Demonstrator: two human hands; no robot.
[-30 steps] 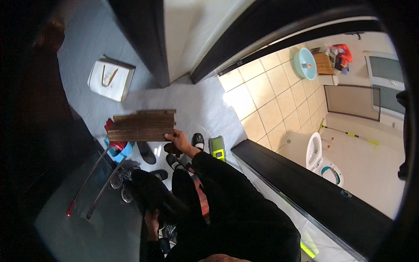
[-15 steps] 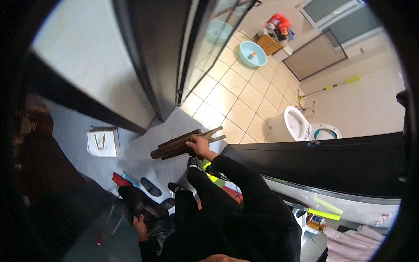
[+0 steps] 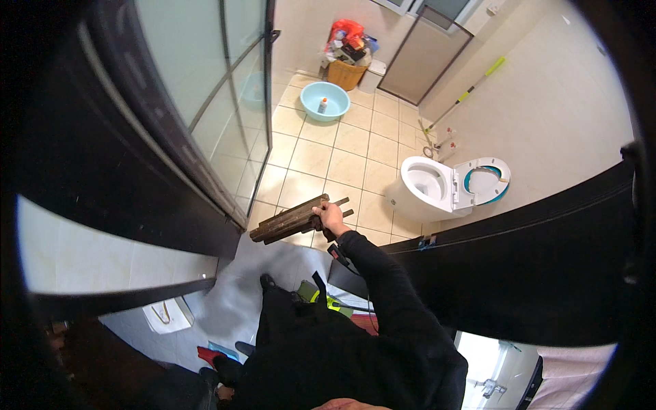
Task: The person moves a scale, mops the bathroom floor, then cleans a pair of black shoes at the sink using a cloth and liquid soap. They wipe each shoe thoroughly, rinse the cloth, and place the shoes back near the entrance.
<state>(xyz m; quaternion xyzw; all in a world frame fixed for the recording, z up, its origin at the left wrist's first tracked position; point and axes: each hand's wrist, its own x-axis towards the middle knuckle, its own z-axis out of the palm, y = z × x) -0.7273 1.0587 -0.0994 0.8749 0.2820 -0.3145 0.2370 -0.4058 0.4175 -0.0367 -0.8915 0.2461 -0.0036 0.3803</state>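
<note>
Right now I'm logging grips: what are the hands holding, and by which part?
The right hand grips a bundle of dark wooden slats at its right end, where thin ends stick out. The left hand is not in view.

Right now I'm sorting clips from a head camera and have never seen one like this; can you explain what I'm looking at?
There is no machine here: a person wears a wide fisheye camera on the head, looking down, so straight edges bend. The dark sleeve rising from the bottom is the person's own right arm. The right hand holds a bundle of dark wooden strips out over a tiled bathroom floor. The left hand is not clearly in view. Ahead are a toilet with its lid up, a blue basin with a small bottle in it, a full basket, and a glass door on the left.
</note>
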